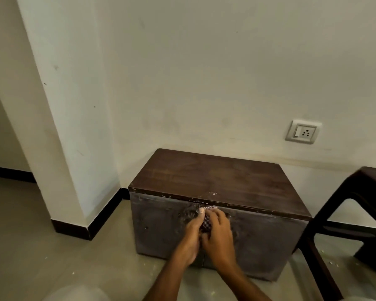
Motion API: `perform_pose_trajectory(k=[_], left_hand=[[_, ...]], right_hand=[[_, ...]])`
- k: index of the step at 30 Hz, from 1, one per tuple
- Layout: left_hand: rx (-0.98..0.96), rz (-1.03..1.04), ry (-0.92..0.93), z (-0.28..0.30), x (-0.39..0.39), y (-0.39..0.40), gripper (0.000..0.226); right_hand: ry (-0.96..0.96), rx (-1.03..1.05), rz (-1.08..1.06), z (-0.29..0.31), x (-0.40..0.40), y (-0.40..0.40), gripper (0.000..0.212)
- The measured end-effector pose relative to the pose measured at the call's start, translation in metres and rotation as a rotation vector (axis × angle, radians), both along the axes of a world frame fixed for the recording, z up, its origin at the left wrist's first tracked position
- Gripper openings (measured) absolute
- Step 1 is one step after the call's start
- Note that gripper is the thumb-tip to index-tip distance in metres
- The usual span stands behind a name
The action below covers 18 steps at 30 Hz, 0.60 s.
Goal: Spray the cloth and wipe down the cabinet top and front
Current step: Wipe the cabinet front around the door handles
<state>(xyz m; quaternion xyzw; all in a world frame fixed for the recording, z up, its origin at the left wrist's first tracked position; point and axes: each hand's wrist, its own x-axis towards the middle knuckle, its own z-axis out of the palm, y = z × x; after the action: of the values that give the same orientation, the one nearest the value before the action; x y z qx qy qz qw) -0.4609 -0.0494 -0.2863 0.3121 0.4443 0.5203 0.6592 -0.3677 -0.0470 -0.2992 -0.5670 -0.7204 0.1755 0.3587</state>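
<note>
Soft, light checked cloth (205,222), bunched under left hand (191,237) and right hand (218,232); both grips hold it against cabinet (269,242) front.

Head view, looking forward-down, cabinet (215,177) near

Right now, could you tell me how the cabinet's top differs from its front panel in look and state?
The cabinet top is warm reddish-brown with visible wood grain; the front panel looks greyer and duller, with streaky smear marks. The top lies bare, while both hands, left hand and right hand, press the checked cloth against the front, just below the top's chipped edge. Both are flat, dark surfaces of one cabinet.
</note>
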Motion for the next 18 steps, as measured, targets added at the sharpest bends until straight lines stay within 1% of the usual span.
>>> perform_pose_trajectory(k=[2, 3, 5, 7, 8, 10, 12, 14, 16, 18], left_hand=[[-0.016, 0.073, 0.024, -0.010, 0.001, -0.003, 0.039], [-0.044, 0.120, 0.053, -0.016, 0.000, -0.002, 0.035], [-0.116, 0.195, 0.138, -0.027, -0.005, 0.003, 0.029], [-0.163, 0.223, 0.196, -0.037, -0.011, 0.010, 0.022], [-0.169, 0.222, 0.223, -0.041, -0.013, 0.012, 0.022], [-0.145, 0.205, 0.303, -0.050, -0.014, 0.022, 0.029], [-0.117, 0.227, 0.381, -0.051, -0.011, 0.030, 0.031], [-0.120, 0.313, 0.417, -0.054, -0.010, 0.040, 0.033], [-0.116, 0.382, 0.457, -0.054, -0.012, 0.049, 0.032], [-0.096, 0.400, 0.509, -0.054, -0.015, 0.057, 0.027]], right_hand=[[0.034, -0.023, 0.036, -0.016, -0.003, -0.010, 0.058], [0.088, -0.034, 0.070, -0.022, -0.003, -0.013, 0.056], [0.293, -0.088, 0.068, -0.027, -0.005, -0.014, 0.049], [0.486, -0.181, -0.065, -0.028, -0.010, -0.008, 0.044], [0.540, -0.250, -0.143, -0.030, -0.014, -0.001, 0.043], [0.586, -0.354, -0.251, -0.036, -0.020, 0.013, 0.040], [0.620, -0.385, -0.334, -0.038, -0.021, 0.028, 0.032], [0.669, -0.372, -0.364, -0.039, -0.022, 0.040, 0.026], [0.657, -0.331, -0.360, -0.037, -0.025, 0.049, 0.023], [0.639, -0.297, -0.376, -0.037, -0.030, 0.056, 0.023]])
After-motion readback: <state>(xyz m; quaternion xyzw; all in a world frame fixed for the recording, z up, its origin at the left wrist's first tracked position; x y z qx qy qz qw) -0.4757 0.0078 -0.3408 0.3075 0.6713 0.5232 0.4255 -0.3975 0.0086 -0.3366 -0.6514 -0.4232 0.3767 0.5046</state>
